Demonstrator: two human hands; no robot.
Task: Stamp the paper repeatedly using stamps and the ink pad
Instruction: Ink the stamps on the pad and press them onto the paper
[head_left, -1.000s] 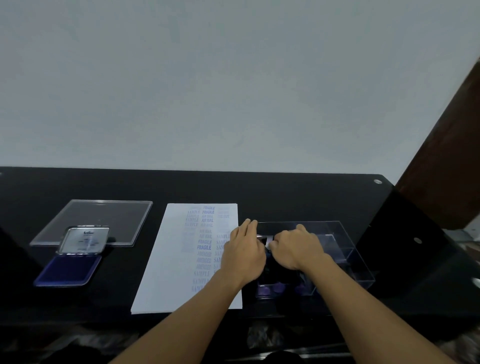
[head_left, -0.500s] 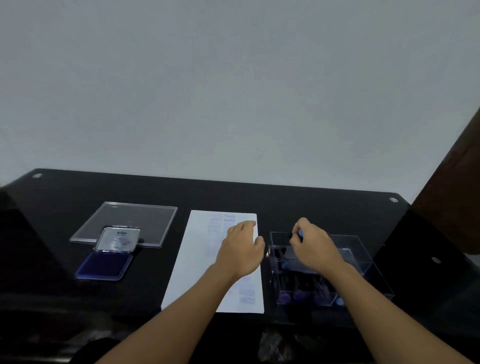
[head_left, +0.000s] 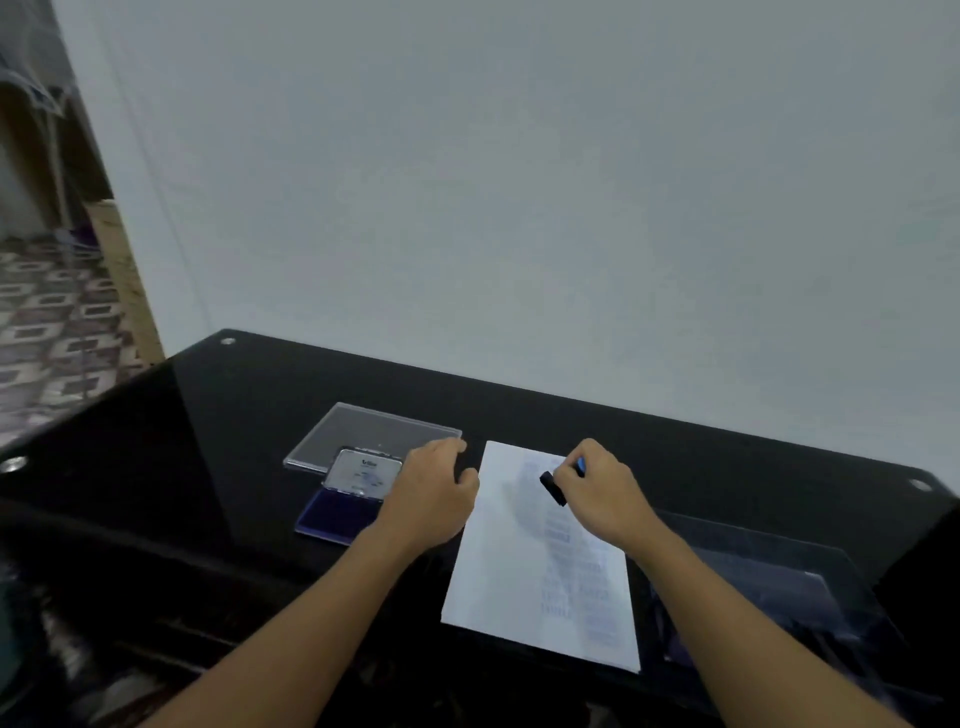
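Note:
A white paper (head_left: 514, 566) with columns of blue stamp marks lies on the black glass table (head_left: 208, 441). My right hand (head_left: 597, 493) holds a small black stamp (head_left: 552, 487) with a blue top above the paper's far part. My left hand (head_left: 431, 493) hovers with loosely curled fingers between the paper and the ink pad (head_left: 337, 514), holding nothing. The ink pad lies open, its lid (head_left: 366, 472) tilted back, the blue pad facing up.
A clear plastic lid (head_left: 363, 431) lies flat behind the ink pad. A clear box (head_left: 779, 587) holding more stamps stands right of the paper. The table's left edge drops to a patterned floor (head_left: 47, 332). A grey wall rises behind.
My right hand lifted a stamp out of the clear box and carried it left over the paper. My left hand left the paper and moved toward the ink pad. The view swung left.

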